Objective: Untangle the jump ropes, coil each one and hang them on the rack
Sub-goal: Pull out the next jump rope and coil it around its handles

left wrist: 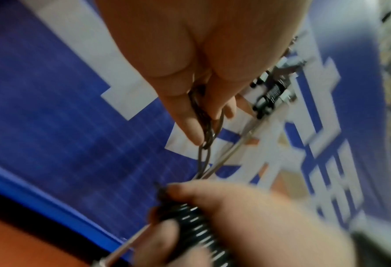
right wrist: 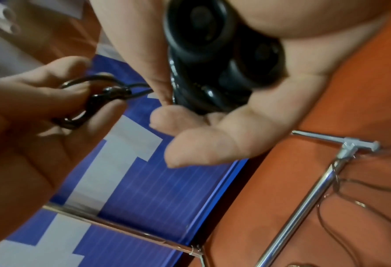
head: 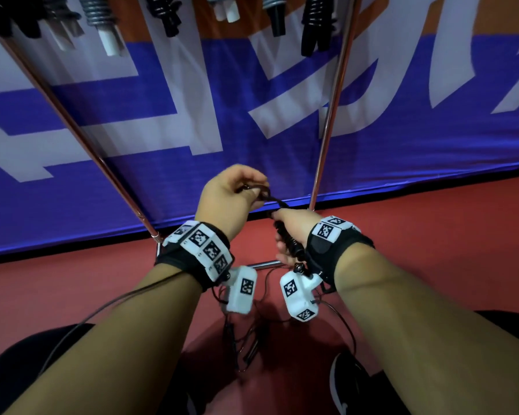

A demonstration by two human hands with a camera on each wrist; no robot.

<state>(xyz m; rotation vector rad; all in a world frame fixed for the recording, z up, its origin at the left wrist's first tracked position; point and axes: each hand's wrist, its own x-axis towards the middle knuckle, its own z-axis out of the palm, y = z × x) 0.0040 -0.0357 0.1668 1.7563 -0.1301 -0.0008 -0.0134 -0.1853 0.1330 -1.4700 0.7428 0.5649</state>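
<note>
1. Low before the rack [head: 327,121], from the head camera, your right hand [head: 294,235] is wrapped round the black handles [head: 289,244], while your left hand [head: 231,193] pinches a twisted bunch of cord [head: 267,196]. More cord [head: 246,342] trails loose on the floor by your shoe [head: 346,384]; step on it and the coil could jerk apart.
2. From the left wrist, your fingertips [left wrist: 193,131] barely cover the cord loops [left wrist: 207,139]. Ease that pinch and they could spring open.
3. From the right wrist, your last two fingers [right wrist: 212,148] lie slack under the handles [right wrist: 221,59], so a tug might slide them out. Loose cord [right wrist: 349,195] near the rack's foot [right wrist: 304,206] may snag.
</note>
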